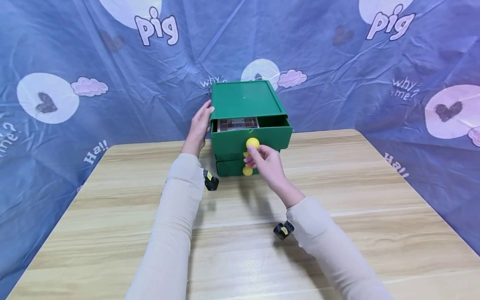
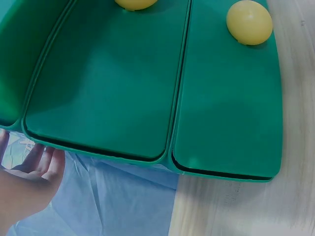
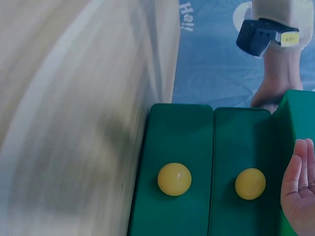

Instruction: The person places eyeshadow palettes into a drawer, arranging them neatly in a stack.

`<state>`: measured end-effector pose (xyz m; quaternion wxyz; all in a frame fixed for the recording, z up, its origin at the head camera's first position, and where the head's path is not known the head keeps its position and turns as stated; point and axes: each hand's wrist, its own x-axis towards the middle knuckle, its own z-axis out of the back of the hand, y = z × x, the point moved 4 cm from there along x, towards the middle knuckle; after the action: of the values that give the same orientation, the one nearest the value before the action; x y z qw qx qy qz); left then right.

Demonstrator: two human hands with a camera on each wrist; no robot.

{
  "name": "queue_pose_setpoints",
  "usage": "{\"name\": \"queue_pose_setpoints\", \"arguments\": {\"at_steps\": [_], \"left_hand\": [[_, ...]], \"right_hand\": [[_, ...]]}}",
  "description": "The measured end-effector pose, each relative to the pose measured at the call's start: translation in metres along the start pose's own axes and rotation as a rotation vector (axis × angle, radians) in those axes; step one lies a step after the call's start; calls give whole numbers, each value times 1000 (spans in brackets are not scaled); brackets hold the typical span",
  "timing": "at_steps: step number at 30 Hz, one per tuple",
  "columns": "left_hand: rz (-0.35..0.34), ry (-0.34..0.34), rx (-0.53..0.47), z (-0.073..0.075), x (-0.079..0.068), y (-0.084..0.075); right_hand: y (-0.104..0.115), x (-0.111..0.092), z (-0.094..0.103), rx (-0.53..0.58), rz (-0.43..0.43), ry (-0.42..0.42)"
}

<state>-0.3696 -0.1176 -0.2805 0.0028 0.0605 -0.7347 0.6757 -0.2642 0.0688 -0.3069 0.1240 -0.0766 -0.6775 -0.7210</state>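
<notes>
A green drawer cabinet (image 1: pixel 243 100) with round yellow knobs stands at the back of the table. Its top drawer (image 1: pixel 232 143) is pulled partway out, and a flat item with a brown-and-white pattern (image 1: pixel 238 123) lies inside on the left. My right hand (image 1: pixel 270 166) pinches the yellow knob (image 1: pixel 253 143) of that drawer; in the right wrist view this knob is hidden. My left hand (image 1: pixel 198 128) rests against the cabinet's left side near the top, fingers fairly straight. Below, the middle drawer (image 2: pixel 108 88) and bottom drawer (image 2: pixel 226 108) are closed.
The light wood table (image 1: pixel 131 216) extends in front and to both sides. Behind it hangs a blue printed cloth (image 1: pixel 210 41), close to the cabinet's back. A small black camera (image 1: pixel 211 181) sits on the left wrist, another black camera (image 1: pixel 283 230) on the right.
</notes>
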Motion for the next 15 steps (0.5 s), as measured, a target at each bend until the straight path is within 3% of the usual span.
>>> {"name": "queue_pose_setpoints", "arguments": {"at_steps": [6,15], "left_hand": [[4,6,0,0,0,-1],[2,5,-21,-1,-1,0]], "right_hand": [[2,10,-1,-18,-43,-6],[-5,27,-2,-40,-17,-16]]}}
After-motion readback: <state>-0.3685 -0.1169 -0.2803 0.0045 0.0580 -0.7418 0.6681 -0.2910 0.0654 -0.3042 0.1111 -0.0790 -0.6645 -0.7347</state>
